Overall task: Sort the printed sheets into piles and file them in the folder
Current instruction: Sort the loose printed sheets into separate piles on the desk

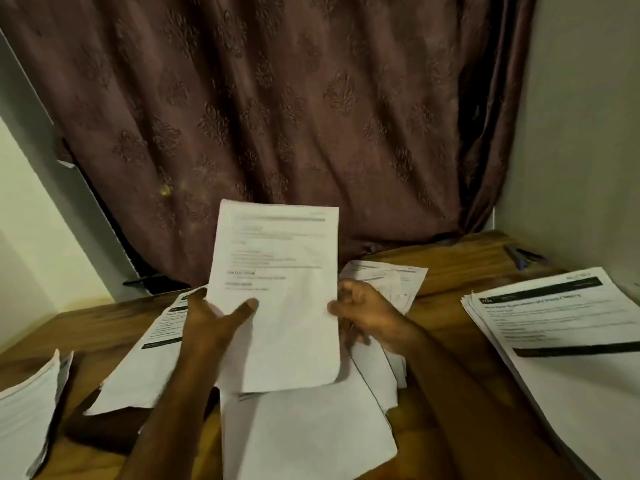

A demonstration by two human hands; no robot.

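Observation:
I hold one printed sheet (pixel 277 271) upright above the wooden table (pixel 450 258). My left hand (pixel 214 320) grips its left edge, thumb across the front. My right hand (pixel 363 313) pinches its right edge. Below it lie loose white sheets (pixel 304 427) in a heap. A pile with black header bars (pixel 561 327) lies at the right. Another printed pile (pixel 162 334) lies left of centre, partly under my left arm. A further stack (pixel 27 410) sits at the near left edge. No folder is visible.
A brown patterned curtain (pixel 277 116) hangs behind the table. Walls close in on both sides. A small dark blue object (pixel 524 256) lies at the far right corner. More sheets (pixel 391 275) lie behind my right hand.

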